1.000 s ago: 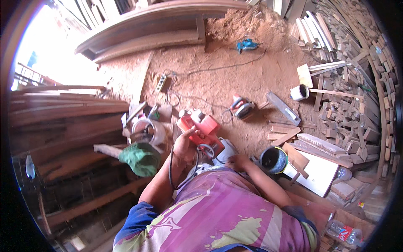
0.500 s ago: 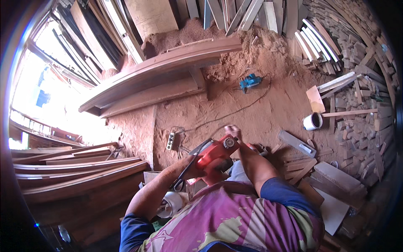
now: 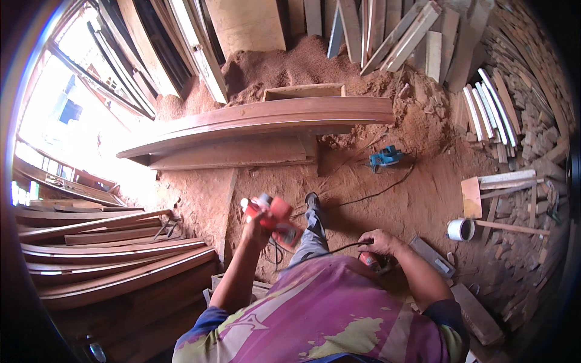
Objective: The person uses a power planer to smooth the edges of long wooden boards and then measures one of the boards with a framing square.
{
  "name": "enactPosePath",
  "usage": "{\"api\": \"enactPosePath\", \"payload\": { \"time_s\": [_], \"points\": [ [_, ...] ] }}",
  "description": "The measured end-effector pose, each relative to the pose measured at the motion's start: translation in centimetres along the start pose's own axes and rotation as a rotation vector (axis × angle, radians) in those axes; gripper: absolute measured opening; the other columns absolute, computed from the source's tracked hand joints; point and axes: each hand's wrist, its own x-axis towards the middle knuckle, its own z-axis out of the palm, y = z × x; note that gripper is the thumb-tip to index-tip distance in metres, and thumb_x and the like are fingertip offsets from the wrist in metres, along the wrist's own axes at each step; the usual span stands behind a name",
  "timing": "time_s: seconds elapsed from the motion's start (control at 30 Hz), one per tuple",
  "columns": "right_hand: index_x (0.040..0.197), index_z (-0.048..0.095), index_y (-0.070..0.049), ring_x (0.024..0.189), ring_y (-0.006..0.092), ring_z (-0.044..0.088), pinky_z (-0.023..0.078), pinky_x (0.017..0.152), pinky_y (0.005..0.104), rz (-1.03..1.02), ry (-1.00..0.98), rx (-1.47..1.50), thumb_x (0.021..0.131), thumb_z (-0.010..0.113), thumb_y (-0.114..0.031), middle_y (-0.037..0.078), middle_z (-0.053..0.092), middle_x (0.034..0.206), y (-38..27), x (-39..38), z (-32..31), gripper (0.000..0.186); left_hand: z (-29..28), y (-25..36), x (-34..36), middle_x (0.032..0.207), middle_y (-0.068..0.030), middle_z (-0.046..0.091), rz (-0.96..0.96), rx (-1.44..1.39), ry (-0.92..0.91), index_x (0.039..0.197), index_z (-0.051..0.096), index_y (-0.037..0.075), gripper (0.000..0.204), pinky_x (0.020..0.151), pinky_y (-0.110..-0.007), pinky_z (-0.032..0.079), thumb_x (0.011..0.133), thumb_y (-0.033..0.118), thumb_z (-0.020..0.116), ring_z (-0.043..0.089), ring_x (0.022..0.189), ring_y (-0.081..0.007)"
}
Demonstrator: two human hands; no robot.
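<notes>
My left hand point(image 3: 256, 228) is wrapped round a red electric planer point(image 3: 277, 219), which is blurred by motion and held out in front of me, left of my leg. My right hand point(image 3: 381, 242) is closed on a black power cord point(image 3: 346, 247) that runs leftward across my front. Just under that hand, another red tool point(image 3: 369, 261) shows in part; its kind is hard to tell. A long brown wooden frame point(image 3: 260, 120) with a curved look lies ahead on the dusty ground.
A blue power tool point(image 3: 386, 158) lies on the sawdust, its cord trailing toward me. Long boards point(image 3: 121, 260) are stacked at left. On the right stand a white bucket point(image 3: 461, 229) and piles of wood offcuts point(image 3: 514, 260). Planks point(image 3: 405, 39) lean at the back.
My left hand has carried the planer left, away from my body. My right hand has left the planer's side, moved right and now holds the cord. One leg shows stretched forward.
</notes>
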Motion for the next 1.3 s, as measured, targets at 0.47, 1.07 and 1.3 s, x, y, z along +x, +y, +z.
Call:
{"api": "enactPosePath", "payload": {
  "time_s": [0.47, 1.07, 1.3],
  "points": [
    [0.095, 0.068, -0.002, 0.092, 0.0376, 0.061, 0.047, 0.078, 0.0427, 0.731, 0.8, -0.105, 0.084, 0.062, -0.03, 0.023, 0.064, 0.097, 8.7, 8.3, -11.1, 0.031, 2.7, 26.0, 28.4, 0.094, -0.006, 0.06, 0.382, -0.036, -0.03, 0.106, 0.054, 0.006, 0.023, 0.078, -0.036, 0.05, 0.085, 0.01, 0.064, 0.059, 0.088, -0.0198],
    [0.085, 0.057, -0.013, 0.048, 0.0122, 0.039, 0.033, 0.045, 0.029, 1.078, 0.902, 0.957, 0.084, 0.068, -0.038, -0.002, 0.041, 0.06, 17.3, -2.8, -7.6, 0.028, -4.2, 29.9, 45.5, 0.082, -0.0123, 0.064, 0.227, 0.194, 0.229, 0.107, 0.054, 0.005, 0.033, 0.056, -0.041, 0.053, 0.095, 0.034, 0.047, 0.066, 0.073, -0.0293],
    [0.095, 0.061, -0.009, 0.052, 0.0095, 0.048, 0.041, 0.044, 0.0272, 0.827, 0.647, 0.171, 0.09, 0.057, -0.03, -0.002, 0.047, 0.059, 38.7, -3.3, -19.6, 0.022, -1.4, 24.6, 39.0, 0.093, -0.0125, 0.064, 0.773, 0.671, 0.766, 0.113, 0.054, 0.001, 0.037, 0.071, -0.035, 0.05, 0.091, 0.031, 0.054, 0.061, 0.08, -0.0212]
  ]
}}
